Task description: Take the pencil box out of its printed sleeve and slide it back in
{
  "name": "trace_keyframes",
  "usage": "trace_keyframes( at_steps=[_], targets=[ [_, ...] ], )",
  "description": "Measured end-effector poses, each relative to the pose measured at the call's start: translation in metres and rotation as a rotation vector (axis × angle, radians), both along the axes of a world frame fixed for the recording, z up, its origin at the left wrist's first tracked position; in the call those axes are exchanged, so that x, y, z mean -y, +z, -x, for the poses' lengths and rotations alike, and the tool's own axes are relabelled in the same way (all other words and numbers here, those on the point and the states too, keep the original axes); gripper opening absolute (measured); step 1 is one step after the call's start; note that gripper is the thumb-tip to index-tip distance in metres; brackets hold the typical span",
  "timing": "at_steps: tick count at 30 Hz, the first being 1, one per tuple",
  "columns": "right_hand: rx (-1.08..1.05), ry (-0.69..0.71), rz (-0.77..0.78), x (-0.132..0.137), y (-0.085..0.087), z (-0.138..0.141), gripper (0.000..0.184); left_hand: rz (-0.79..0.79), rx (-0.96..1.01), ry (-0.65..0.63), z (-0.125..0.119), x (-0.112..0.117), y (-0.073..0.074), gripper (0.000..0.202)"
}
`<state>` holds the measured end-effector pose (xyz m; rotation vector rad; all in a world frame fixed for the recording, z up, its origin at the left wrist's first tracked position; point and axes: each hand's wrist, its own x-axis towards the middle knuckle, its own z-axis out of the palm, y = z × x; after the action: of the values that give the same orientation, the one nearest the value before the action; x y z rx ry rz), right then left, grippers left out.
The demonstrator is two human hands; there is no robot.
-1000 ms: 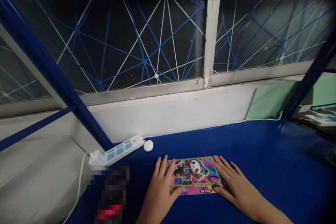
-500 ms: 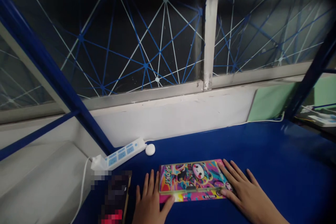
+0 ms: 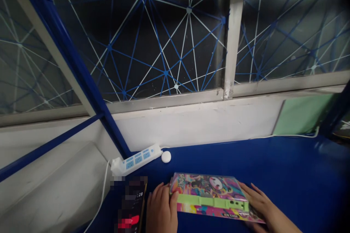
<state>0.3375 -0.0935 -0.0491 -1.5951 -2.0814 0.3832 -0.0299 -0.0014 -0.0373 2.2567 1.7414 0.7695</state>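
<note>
A colourful pencil box [image 3: 203, 187] with a cartoon figure and the word SPORT on its lid is between my hands. It is tilted, so a lime-green strip [image 3: 213, 201] along its front edge shows, with a pink patterned panel below. My left hand [image 3: 162, 205] grips the left end, thumb at the front corner and fingers curled at the side. At the right end my right hand [image 3: 264, 204] is closed round the box; its thumb and part of its fingers are hidden behind it.
Left of my left hand lies a phone [image 3: 134, 204], partly pixelated. A white power strip [image 3: 139, 159] and a round white object [image 3: 166, 157] are farther back on the blue table [image 3: 295, 174]. A blue frame post [image 3: 71, 62] rises at left, before the window.
My hands have gone from lying flat beside the pencil box to gripping its two ends. The box has tilted, exposing its green front edge. The view has shifted left.
</note>
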Motion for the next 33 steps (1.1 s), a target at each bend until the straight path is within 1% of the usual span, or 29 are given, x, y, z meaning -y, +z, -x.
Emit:
trace_keyframes(
  at_steps=[2,3,5,6,8,10,11,12,14,16,17,18,19,20,21,22,23,24,25,26,27,28,29,31,33],
  targets=[
    [-0.19,-0.12,-0.023,-0.005,0.002,-0.008,0.047,-0.08,0.157,-0.014,0.0,0.006,0.001,0.054],
    [-0.277,-0.212,-0.02,-0.009,0.003,-0.011,0.042,-0.086,0.251,-0.014,-0.004,0.011,0.001,0.055],
    [-0.423,-0.383,0.008,-0.019,0.004,-0.016,0.042,-0.053,0.469,-0.003,-0.015,0.021,-0.003,0.052],
    [-0.473,-0.435,0.026,-0.024,0.003,-0.016,0.044,-0.019,0.565,0.012,-0.022,0.025,-0.005,0.049],
    [-0.534,-0.467,0.051,-0.033,0.001,-0.015,0.046,0.069,0.664,0.043,-0.032,0.029,-0.008,0.049],
    [-0.527,-0.448,0.063,-0.04,-0.004,-0.011,0.047,0.147,0.664,0.075,-0.036,0.026,-0.007,0.051],
    [-0.502,-0.445,0.064,-0.043,-0.006,-0.009,0.048,0.188,0.627,0.081,-0.035,0.023,-0.004,0.052],
    [-0.475,-0.447,0.062,-0.045,-0.008,-0.008,0.051,0.234,0.577,0.082,-0.032,0.019,-0.001,0.053],
    [-0.4,-0.471,0.037,-0.048,-0.011,-0.004,0.064,0.324,0.481,0.076,-0.026,0.009,0.006,0.057],
    [-0.305,-0.506,-0.017,-0.048,-0.01,0.003,0.075,0.386,0.432,0.072,-0.02,0.001,0.013,0.059],
    [-0.256,-0.521,-0.052,-0.047,-0.007,0.009,0.076,0.401,0.428,0.072,-0.018,-0.002,0.015,0.059],
    [-0.213,-0.534,-0.089,-0.045,-0.003,0.019,0.074,0.408,0.431,0.073,-0.017,-0.004,0.016,0.059],
    [-0.167,-0.527,-0.123,-0.042,0.002,0.032,0.067,0.413,0.433,0.071,-0.017,-0.006,0.017,0.057],
    [-0.114,-0.481,-0.142,-0.04,0.007,0.047,0.06,0.416,0.435,0.068,-0.017,-0.007,0.017,0.056],
    [-0.066,-0.406,-0.143,-0.038,0.014,0.065,0.055,0.416,0.439,0.063,-0.018,-0.007,0.017,0.053],
    [0.014,-0.268,-0.115,-0.037,0.02,0.084,0.054,0.411,0.443,0.06,-0.018,-0.007,0.017,0.051],
    [0.086,-0.101,-0.052,-0.036,0.025,0.103,0.062,0.404,0.446,0.06,-0.019,-0.006,0.017,0.051],
    [0.141,0.04,0.03,-0.035,0.03,0.118,0.076,0.397,0.448,0.063,-0.019,-0.006,0.017,0.052],
    [0.189,0.131,0.099,-0.034,0.032,0.128,0.087,0.391,0.449,0.066,-0.019,-0.005,0.016,0.053],
    [0.215,0.184,0.149,-0.033,0.034,0.132,0.093,0.386,0.447,0.071,-0.018,-0.005,0.015,0.055],
    [0.233,0.197,0.171,-0.031,0.033,0.129,0.093,0.381,0.442,0.076,-0.017,-0.005,0.014,0.057],
    [0.244,0.184,0.169,-0.028,0.031,0.118,0.088,0.378,0.438,0.082,-0.015,-0.005,0.013,0.059],
    [0.248,0.156,0.15,-0.024,0.027,0.102,0.08,0.376,0.429,0.085,-0.013,-0.006,0.012,0.059],
    [0.263,0.083,0.117,-0.012,0.017,0.057,0.071,0.367,0.379,0.084,-0.009,-0.007,0.01,0.057],
    [0.28,-0.017,0.1,0.0,0.006,0.014,0.063,0.315,0.254,0.066,-0.01,-0.008,0.011,0.053]
  ],
)
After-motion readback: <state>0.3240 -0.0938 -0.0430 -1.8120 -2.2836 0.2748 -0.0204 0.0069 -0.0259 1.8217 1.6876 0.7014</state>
